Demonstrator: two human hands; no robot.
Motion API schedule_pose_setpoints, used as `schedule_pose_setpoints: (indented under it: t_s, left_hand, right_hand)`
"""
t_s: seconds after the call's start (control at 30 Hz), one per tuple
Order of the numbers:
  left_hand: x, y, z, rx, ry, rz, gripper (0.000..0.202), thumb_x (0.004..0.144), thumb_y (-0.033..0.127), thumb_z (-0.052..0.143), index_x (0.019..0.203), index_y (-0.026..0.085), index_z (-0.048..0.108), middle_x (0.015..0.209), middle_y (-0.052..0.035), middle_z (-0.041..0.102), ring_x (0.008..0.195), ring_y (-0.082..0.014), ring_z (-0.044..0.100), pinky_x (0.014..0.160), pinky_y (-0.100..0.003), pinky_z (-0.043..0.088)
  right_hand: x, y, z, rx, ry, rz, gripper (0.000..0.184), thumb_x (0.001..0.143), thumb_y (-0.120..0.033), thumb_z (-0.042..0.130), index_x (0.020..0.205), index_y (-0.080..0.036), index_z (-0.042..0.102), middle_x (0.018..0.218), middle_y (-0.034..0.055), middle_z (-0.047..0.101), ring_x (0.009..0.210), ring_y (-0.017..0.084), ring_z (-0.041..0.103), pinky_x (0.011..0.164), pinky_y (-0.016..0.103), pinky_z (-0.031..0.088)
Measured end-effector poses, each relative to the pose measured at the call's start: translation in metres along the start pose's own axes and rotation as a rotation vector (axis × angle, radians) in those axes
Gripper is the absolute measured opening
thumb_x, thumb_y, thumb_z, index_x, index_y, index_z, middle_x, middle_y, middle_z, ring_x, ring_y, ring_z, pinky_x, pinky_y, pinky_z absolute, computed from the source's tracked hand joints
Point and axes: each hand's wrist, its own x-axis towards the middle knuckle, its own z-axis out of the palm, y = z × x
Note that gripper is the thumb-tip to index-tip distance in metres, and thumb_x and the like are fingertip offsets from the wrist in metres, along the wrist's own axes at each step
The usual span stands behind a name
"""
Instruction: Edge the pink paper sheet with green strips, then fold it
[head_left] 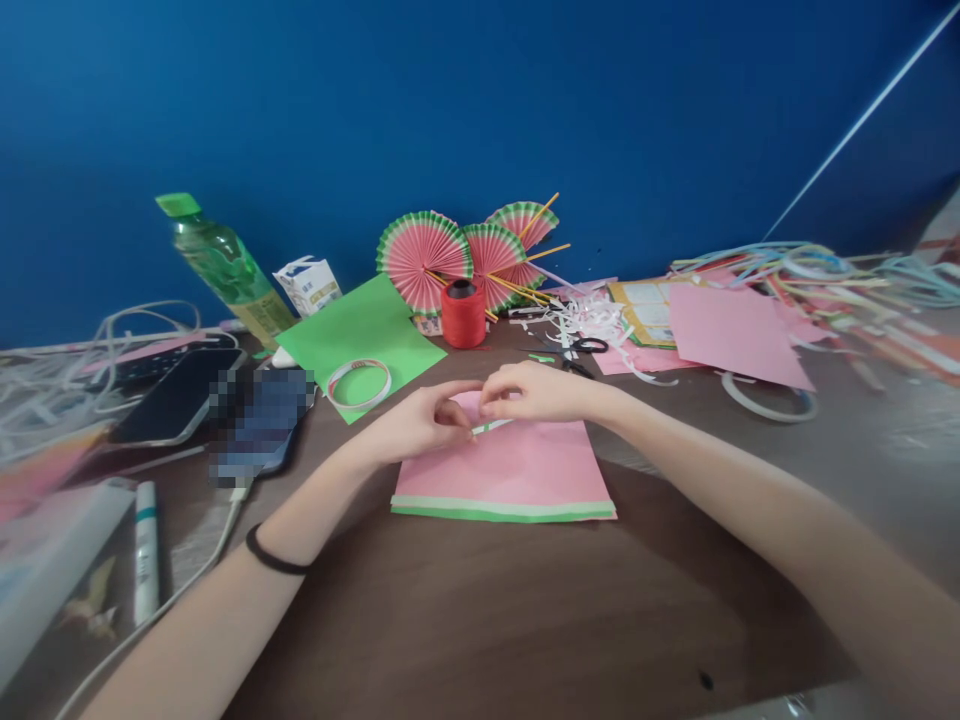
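Note:
A pink paper sheet (510, 465) lies on the table in front of me, with white and green strips along its near edge. My left hand (424, 420) is over the sheet's far left part, fingers curled and pressed together. Opposite it, my right hand (536, 392) comes in from the right, thumb and fingers pinched, close to the left fingertips. Between and just below them shows a short white-and-green strip (493, 426). What the fingertips themselves hold is too small and covered to make out.
Behind stand a red thread spool (463, 316), pleated watermelon fans (424, 260) and black scissors (589, 346). A tape roll (360, 384) lies on green paper (397, 335). Phones, a cable, a marker (146, 550) and a green bottle (225, 265) are left; pink sheets (739, 335) and paper strips right.

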Motion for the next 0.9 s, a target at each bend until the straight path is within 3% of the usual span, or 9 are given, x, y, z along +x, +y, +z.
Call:
schedule_pose_setpoints:
  t_s: [0.2,0.37,0.53,0.8,0.9]
  left_hand:
    - [-0.001,0.007,0.002,0.034,0.012,0.000,0.062,0.065,0.018,0.057,0.125,0.020,0.043,0.068,0.0021,0.061,0.058,-0.0096,0.051,0.054,-0.020,0.039]
    - [-0.002,0.009,0.003,0.104,0.032,-0.014,0.059,0.065,0.017,0.052,0.124,0.019,0.044,0.067,0.0030,0.058,0.057,-0.0097,0.049,0.055,-0.021,0.038]
    - [-0.003,0.012,-0.003,0.211,0.060,-0.024,0.055,0.065,0.019,0.050,0.120,0.020,0.048,0.067,0.0017,0.060,0.059,-0.0118,0.052,0.056,-0.022,0.038]
    - [-0.005,0.012,-0.006,0.266,0.044,-0.022,0.028,0.069,0.028,0.050,0.094,0.018,0.061,0.086,-0.0032,0.065,0.073,-0.0161,0.058,0.063,-0.024,0.042]
    - [-0.005,0.011,-0.002,0.278,0.070,-0.007,0.020,0.072,0.032,0.049,0.080,0.018,0.062,0.078,-0.0018,0.065,0.070,-0.0158,0.058,0.063,-0.025,0.041]
  right_hand:
    - [-0.001,-0.008,0.008,0.097,-0.062,-0.034,0.014,0.073,-0.025,0.053,0.076,-0.018,0.064,0.075,0.0001,0.063,0.066,0.011,0.053,0.058,0.022,0.034]
    - [0.001,-0.008,0.011,0.064,-0.037,-0.028,0.011,0.071,-0.020,0.052,0.068,-0.015,0.062,0.066,-0.0014,0.061,0.060,0.010,0.050,0.055,0.021,0.032]
    - [0.001,-0.004,0.007,0.108,0.029,0.004,0.012,0.070,-0.023,0.055,0.073,-0.016,0.065,0.071,0.0005,0.063,0.067,0.012,0.054,0.061,0.022,0.037]
    - [0.002,-0.004,0.009,0.129,0.054,-0.004,0.010,0.071,-0.020,0.055,0.074,-0.016,0.063,0.069,-0.0001,0.063,0.064,0.011,0.054,0.060,0.023,0.038]
    - [0.003,-0.003,0.011,0.191,0.087,-0.011,0.009,0.072,-0.021,0.056,0.078,-0.017,0.060,0.068,-0.0008,0.061,0.063,0.011,0.054,0.059,0.023,0.040]
